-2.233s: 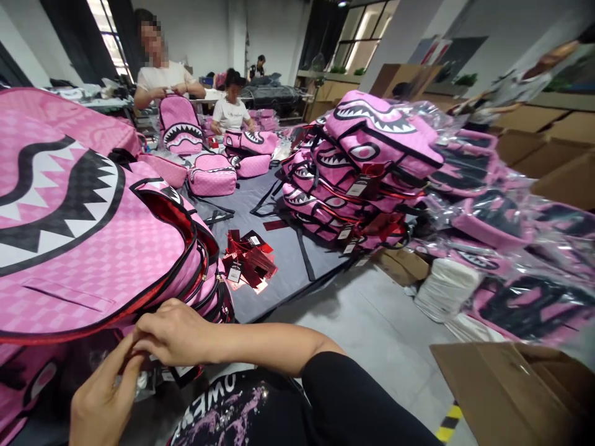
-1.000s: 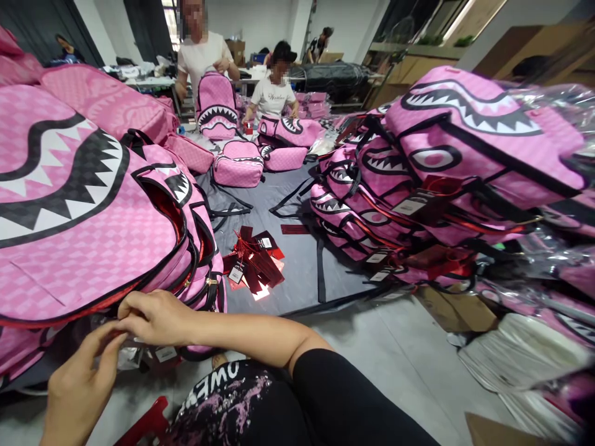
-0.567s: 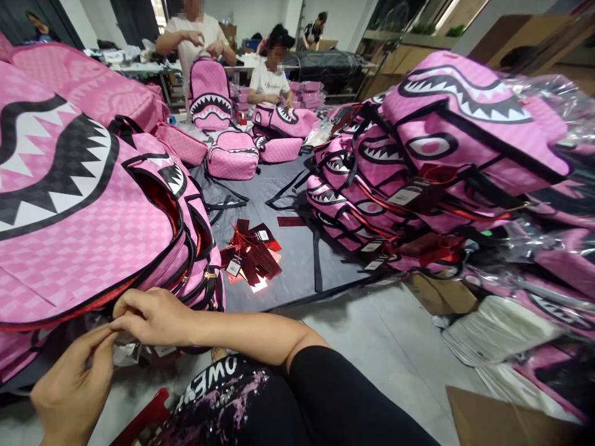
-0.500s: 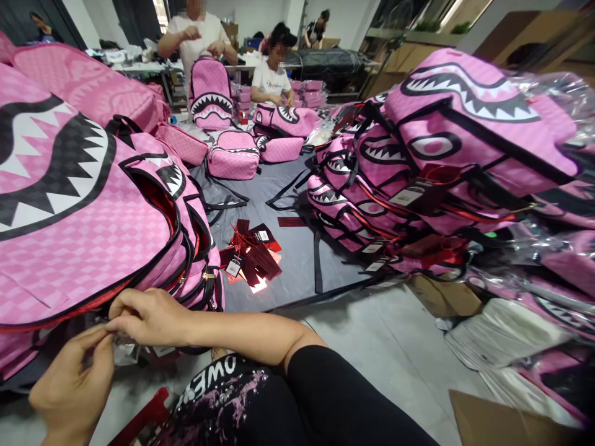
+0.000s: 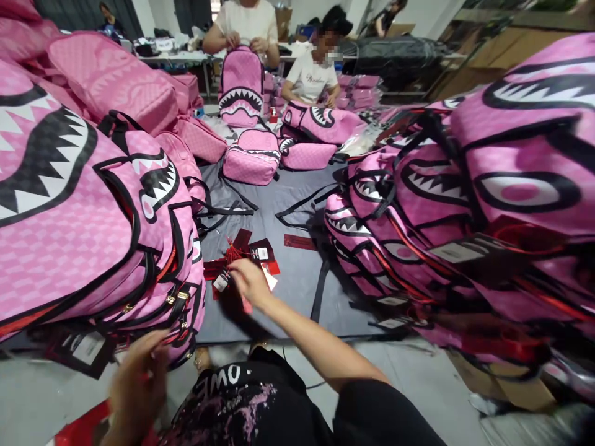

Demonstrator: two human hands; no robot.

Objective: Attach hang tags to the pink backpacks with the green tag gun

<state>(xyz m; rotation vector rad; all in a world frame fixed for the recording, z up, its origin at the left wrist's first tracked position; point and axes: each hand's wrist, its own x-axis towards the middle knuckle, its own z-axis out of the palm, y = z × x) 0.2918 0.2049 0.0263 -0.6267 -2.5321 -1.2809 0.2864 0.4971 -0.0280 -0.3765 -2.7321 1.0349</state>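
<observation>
My right hand [image 5: 251, 283] is over a loose pile of red and black hang tags [image 5: 269, 263] on the grey-covered table. Its fingers are drawn together at the tags' red strings, next to a small white-labelled tag [image 5: 222, 280]. My left hand [image 5: 142, 378] is low at the near left, smeared by motion, so its fingers are unclear. Just beside it, a black hang tag with a white label [image 5: 86, 348] hangs below a large pink backpack [image 5: 69, 248] with a shark-mouth print. More backpacks with gold zip pulls are stacked under and behind that one.
Tagged pink shark backpacks [image 5: 400, 204] are piled high on the right. A red strip-like tag [image 5: 300, 242] and black straps lie on the grey tabletop [image 5: 283, 310]. Small pink bags [image 5: 252, 158] stand farther back. Two people work across the table, one holding an upright backpack [image 5: 242, 83].
My right hand has left the left backpack's lower edge and reached over to the tag pile. The left hand has moved right, away from the bag's edge. A black tag now shows hanging there.
</observation>
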